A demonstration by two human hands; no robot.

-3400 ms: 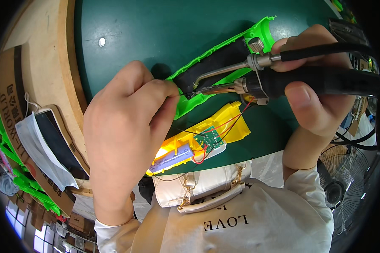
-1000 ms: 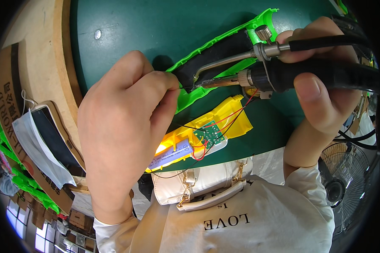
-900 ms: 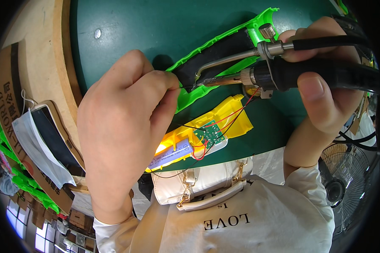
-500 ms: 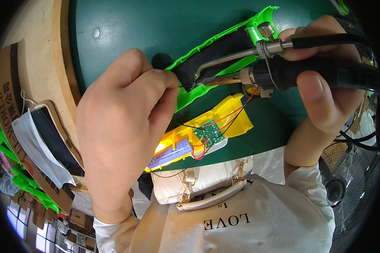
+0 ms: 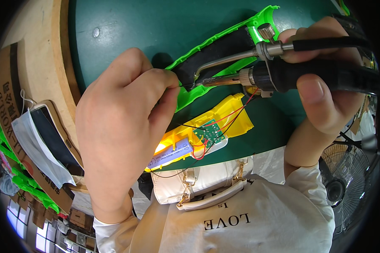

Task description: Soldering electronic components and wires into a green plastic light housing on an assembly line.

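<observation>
My right hand (image 5: 325,84) grips a black-handled soldering iron (image 5: 283,75) from the right. Clamped along the iron is a bent metal solder feed tube (image 5: 223,59), whose end meets the iron's tip. Both reach the left end of a bright green plastic shell (image 5: 190,98) lined with black material (image 5: 215,52). Just left of that tip, my left hand (image 5: 118,114) has its thumb and forefinger pinched together; what they hold is hidden. Below lies a yellow plastic housing (image 5: 236,120) with a green circuit board (image 5: 210,131), a blue-violet battery cell (image 5: 172,153) and red and black wires.
The green tabletop (image 5: 126,25) has a wooden edge (image 5: 63,42) on the left. Beyond it lie a phone (image 5: 55,130), a face mask (image 5: 38,147) and cardboard (image 5: 12,84). A cream handbag (image 5: 169,185) rests on my lap. A fan (image 5: 335,189) stands at right.
Both hands stay nearly in place. The soldering iron's handle has shifted very slightly, while its tip remains at the same spot on the green shell's left end.
</observation>
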